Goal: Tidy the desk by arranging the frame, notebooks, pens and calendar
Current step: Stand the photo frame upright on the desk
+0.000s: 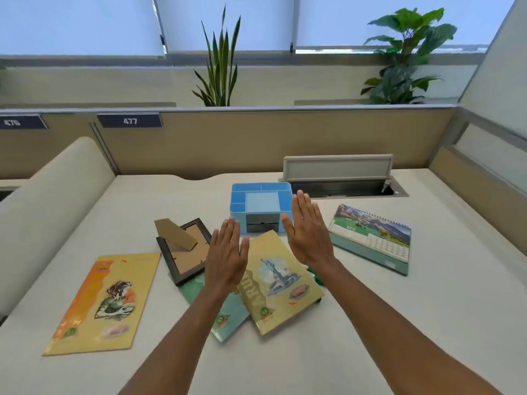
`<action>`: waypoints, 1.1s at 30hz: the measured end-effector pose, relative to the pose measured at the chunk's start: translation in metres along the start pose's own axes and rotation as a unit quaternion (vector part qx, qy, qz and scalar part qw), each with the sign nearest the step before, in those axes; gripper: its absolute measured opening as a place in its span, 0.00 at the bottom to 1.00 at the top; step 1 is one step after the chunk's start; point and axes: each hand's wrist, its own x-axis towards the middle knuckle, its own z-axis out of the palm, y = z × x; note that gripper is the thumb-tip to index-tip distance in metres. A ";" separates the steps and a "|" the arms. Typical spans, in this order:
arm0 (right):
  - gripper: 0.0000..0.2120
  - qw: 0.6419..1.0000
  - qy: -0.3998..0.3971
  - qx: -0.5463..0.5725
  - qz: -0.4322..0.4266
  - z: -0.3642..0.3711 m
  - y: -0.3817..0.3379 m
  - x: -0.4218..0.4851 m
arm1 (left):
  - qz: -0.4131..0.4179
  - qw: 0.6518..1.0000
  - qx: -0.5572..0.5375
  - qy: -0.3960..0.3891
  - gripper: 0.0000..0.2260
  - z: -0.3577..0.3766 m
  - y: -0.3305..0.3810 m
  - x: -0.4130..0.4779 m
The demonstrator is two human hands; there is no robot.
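beneath the flat, empty hands (266, 246) lie overlapping notebooks (281, 283).

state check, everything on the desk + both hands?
left hand: open, flat, empty
right hand: open, flat, empty
frame: face down, stand flipped up
orange notebook: flat, closed, apart
yellow notebook: closed, atop green notebook
calendar: lying flat, June showing
blue organizer: upright, compartments look empty
cable hatch: lid open
pens: mostly hidden
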 end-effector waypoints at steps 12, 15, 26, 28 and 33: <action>0.43 0.977 -0.211 -0.002 0.040 0.079 0.014 -0.118 | -0.026 0.992 0.030 -0.120 0.36 0.065 -0.017 -0.071; 0.41 0.977 -0.211 -0.010 0.037 0.083 0.015 -0.123 | -0.028 0.992 0.030 -0.117 0.35 0.069 -0.019 -0.074; 0.37 0.980 -0.194 -0.029 0.020 0.086 0.017 -0.131 | -0.026 0.992 0.035 -0.114 0.32 0.069 -0.019 -0.078; 0.37 0.981 -0.191 -0.023 0.024 0.086 0.018 -0.129 | -0.032 0.991 0.030 -0.125 0.30 0.069 -0.018 -0.076; 0.42 0.983 -0.177 0.030 0.031 0.077 0.022 -0.122 | -0.043 0.992 -0.016 -0.115 0.26 0.059 -0.016 -0.071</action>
